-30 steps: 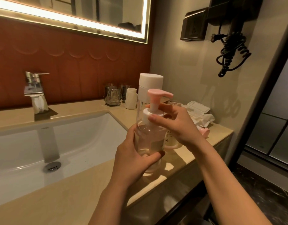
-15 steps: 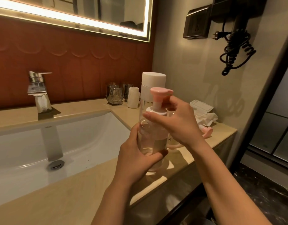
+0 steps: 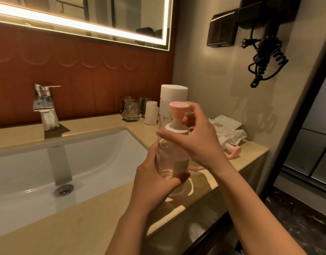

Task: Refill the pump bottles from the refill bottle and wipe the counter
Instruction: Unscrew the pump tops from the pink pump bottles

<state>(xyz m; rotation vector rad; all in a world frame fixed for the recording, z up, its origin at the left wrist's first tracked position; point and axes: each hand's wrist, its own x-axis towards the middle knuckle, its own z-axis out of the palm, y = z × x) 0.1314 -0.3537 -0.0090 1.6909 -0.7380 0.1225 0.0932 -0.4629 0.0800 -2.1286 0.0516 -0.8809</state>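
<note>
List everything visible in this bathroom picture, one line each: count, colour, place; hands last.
pump bottle: one, clear with pink pump, in both hands
tall bottle: one, clear, white cap, behind pump bottle
loose pump: one, pink, lying on counter, right
tissues: pile, white, counter by wall
glasses: two, clear, counter's back
tap: one, chrome, behind sink
sink: one, white, left
hair dryer: one, black, upper right wall
left hand: one, grips pump bottle's body
right hand: one, grips its collar

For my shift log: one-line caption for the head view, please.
Left hand grips the clear pump bottle while the right hand holds its white collar beside the sink.
</note>
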